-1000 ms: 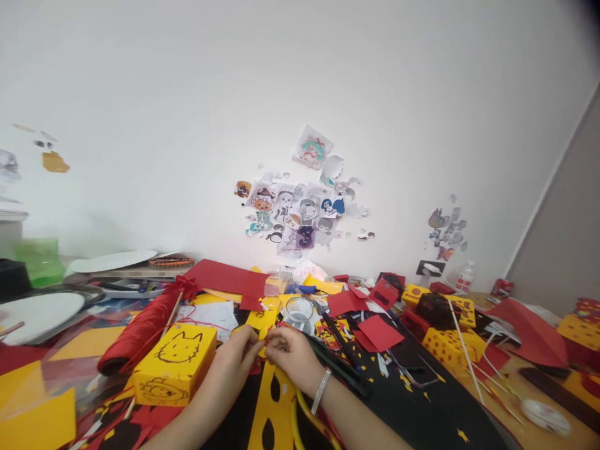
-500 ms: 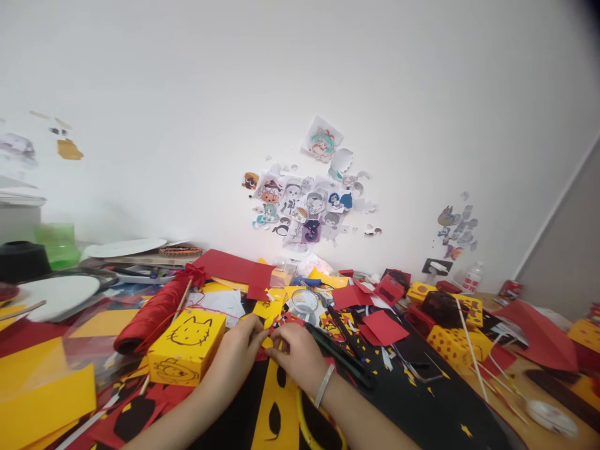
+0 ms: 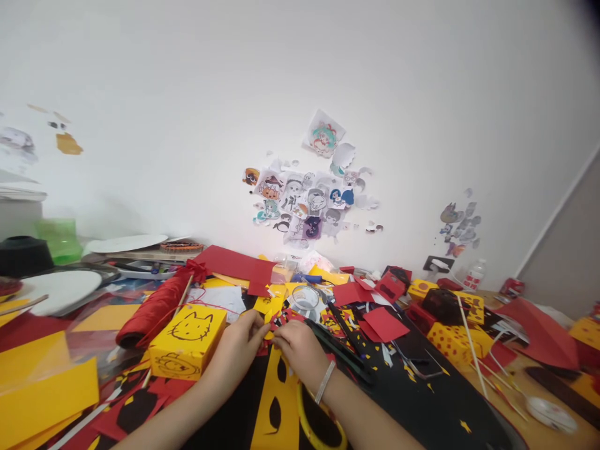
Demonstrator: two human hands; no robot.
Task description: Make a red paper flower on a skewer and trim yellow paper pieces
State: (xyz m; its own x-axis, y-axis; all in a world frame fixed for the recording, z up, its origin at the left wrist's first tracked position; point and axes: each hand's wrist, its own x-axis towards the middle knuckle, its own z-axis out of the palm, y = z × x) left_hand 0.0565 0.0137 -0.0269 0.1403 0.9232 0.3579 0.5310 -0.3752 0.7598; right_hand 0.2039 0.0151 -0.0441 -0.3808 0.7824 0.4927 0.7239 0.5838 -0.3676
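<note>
Between the narrowed fingertips of my left hand [image 3: 240, 344]: one small yellow paper piece [image 3: 269, 317]; my right hand [image 3: 302, 354] bunched beside, its hold I cannot tell. Below the fingers, one long yellow paper strip [image 3: 270, 394] with dark leaf shapes; left, one yellow cat-drawn box [image 3: 187, 340].

Long yellow paper strip [image 3: 276, 390] with black leaf shapes [image 3: 274, 415], lying lengthwise before me. I'm pinching a small yellow paper piece [image 3: 269, 335], mostly hidden.
</note>
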